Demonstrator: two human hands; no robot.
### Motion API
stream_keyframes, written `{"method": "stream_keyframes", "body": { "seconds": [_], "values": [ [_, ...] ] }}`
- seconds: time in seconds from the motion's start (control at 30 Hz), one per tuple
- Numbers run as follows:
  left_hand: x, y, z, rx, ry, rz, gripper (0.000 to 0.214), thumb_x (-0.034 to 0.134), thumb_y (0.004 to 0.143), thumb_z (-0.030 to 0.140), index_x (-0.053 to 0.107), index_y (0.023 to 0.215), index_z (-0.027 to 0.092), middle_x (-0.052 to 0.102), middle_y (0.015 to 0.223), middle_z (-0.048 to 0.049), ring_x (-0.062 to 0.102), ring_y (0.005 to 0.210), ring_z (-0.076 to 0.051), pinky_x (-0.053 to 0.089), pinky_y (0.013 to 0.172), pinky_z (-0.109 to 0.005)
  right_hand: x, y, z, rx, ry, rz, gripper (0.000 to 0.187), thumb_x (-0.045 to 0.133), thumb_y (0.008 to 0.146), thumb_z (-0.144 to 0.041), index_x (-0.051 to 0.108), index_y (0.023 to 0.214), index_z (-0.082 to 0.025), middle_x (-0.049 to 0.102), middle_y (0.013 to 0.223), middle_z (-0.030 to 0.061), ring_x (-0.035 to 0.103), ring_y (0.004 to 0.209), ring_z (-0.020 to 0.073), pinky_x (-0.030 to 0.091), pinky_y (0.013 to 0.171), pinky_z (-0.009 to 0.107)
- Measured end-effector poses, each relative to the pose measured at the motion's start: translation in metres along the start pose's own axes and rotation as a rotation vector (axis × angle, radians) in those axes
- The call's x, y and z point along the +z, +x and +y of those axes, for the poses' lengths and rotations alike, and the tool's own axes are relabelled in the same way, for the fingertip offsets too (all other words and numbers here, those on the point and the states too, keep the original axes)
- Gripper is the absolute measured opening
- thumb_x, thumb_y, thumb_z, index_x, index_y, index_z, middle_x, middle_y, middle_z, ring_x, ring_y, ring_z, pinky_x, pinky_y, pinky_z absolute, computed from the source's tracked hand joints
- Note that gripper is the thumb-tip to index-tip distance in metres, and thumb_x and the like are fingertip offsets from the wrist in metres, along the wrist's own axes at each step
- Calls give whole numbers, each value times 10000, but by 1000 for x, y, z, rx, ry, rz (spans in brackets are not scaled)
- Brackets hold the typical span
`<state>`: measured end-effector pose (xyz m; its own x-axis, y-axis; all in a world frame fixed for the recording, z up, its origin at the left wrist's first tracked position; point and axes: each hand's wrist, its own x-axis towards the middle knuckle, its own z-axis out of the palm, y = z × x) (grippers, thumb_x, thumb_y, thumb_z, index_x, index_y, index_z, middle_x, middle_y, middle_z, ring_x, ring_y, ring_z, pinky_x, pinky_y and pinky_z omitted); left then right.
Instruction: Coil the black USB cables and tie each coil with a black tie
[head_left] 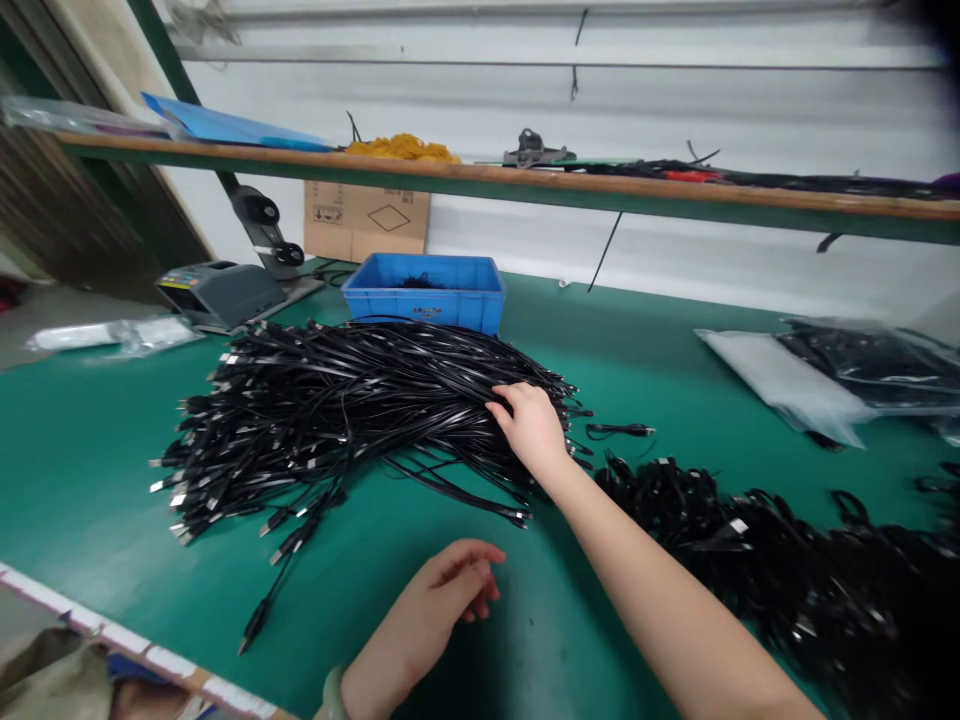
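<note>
Your right hand (pixel 531 428) reaches onto the long black cable pile (pixel 360 385) while your left hand (pixel 442 600) hangs loosely curled nearby.

Your right thumb and index finger are slightly parted against the pile's right part; whether they grip any strands, you cannot tell from this view. Your left fingers are half-bent, holding nothing visible, in front of the pile near the table's front edge. The cables lie lengthwise across the smooth green tabletop (pixel 645 310), plug ends fanned out at left, just in front of the rectangular blue plastic bin (pixel 424 305). Beside your right forearm sits a heap of small, coiled black cable bundles (pixel 780 570); one separate folded black cable (pixel 621 430) lies just behind it.
</note>
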<state>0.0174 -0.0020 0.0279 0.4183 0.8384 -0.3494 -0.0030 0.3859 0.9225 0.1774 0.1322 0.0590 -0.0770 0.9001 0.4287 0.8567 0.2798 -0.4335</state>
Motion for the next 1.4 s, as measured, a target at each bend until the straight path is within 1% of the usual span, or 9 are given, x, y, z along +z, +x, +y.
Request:
{"method": "stream_keyframes", "body": {
  "seconds": [0.17, 0.37, 0.57, 0.67, 0.87, 1.03, 1.2, 1.3, 1.4],
  "values": [
    [-12, -6, 10, 82, 174, 165, 264, 479, 814, 345, 608, 972, 177, 596, 774, -30, 549, 697, -160, 424, 648, -276, 6, 19, 0, -13, 12, 34, 188, 458, 866, -213, 633, 834, -152, 631, 841, 81, 548, 819, 198, 410, 750, 309],
    [-11, -10, 58, 699, 887, 603, 503, 502, 825, 265, 378, 1312, 284, 360, 1394, -64, 246, 1310, -262, 201, 1055, -426, -55, -33, -23, -299, -37, 25, 219, 378, 899, -199, 590, 949, -178, 629, 845, 66, 551, 791, 184, 389, 709, 294],
    [-8, -8, 98, 747, 1035, 208, 265, 495, 834, 241, 638, 1048, 301, 685, 935, -3, 590, 908, -205, 106, 1071, -452, -127, -82, -19, -601, -116, 187, 165, 476, 852, -149, 566, 966, -228, 634, 842, 43, 552, 730, 164, 394, 671, 310],
    [-18, -12, 97, 555, 841, 117, 161, 549, 794, 294, 698, 846, 270, 667, 757, -9, 571, 727, -193, 418, 798, -306, -152, -83, 6, -463, -48, 367, 136, 534, 827, -181, 577, 935, -251, 610, 813, 36, 566, 758, 182, 420, 699, 337],
    [-35, -38, 74, 119, 180, -181, 204, 607, 753, 352, 627, 614, 205, 427, 457, 46, 370, 427, -101, 373, 455, -226, -160, -78, 56, -6, 131, 729, 59, 580, 797, -275, 605, 847, -257, 596, 776, 51, 560, 715, 220, 427, 638, 358],
    [-36, -49, 75, 569, -576, 88, 273, 540, 802, 464, 538, 628, 253, 158, 373, 92, 212, 335, -80, 363, 377, -184, -122, -83, 67, 115, -57, 327, 174, 491, 843, -267, 635, 915, -202, 653, 865, 69, 593, 806, 227, 460, 712, 364],
    [-25, -24, 71, 450, 25, 323, 203, 601, 776, 391, 608, 928, 257, 680, 662, 29, 602, 748, -176, 453, 787, -292, -88, -104, 7, -70, 203, -442, 208, 509, 830, -153, 686, 889, -245, 667, 807, 22, 604, 791, 172, 471, 727, 277],
    [-16, -11, 60, 210, 397, 158, 205, 545, 811, 371, 638, 940, 241, 701, 929, -21, 582, 931, -204, 395, 841, -283, -89, -105, -20, -113, 394, -485, 219, 513, 833, -138, 680, 898, -262, 646, 791, -5, 585, 802, 138, 450, 728, 236],
    [-13, -10, 51, 39, 400, -152, 255, 461, 854, 395, 639, 884, 214, 634, 624, 11, 562, 643, -145, 409, 683, -249, -91, -97, -18, 30, 512, -412, 178, 531, 816, -152, 674, 879, -238, 642, 817, 0, 572, 805, 139, 434, 735, 249]
  ]
}}
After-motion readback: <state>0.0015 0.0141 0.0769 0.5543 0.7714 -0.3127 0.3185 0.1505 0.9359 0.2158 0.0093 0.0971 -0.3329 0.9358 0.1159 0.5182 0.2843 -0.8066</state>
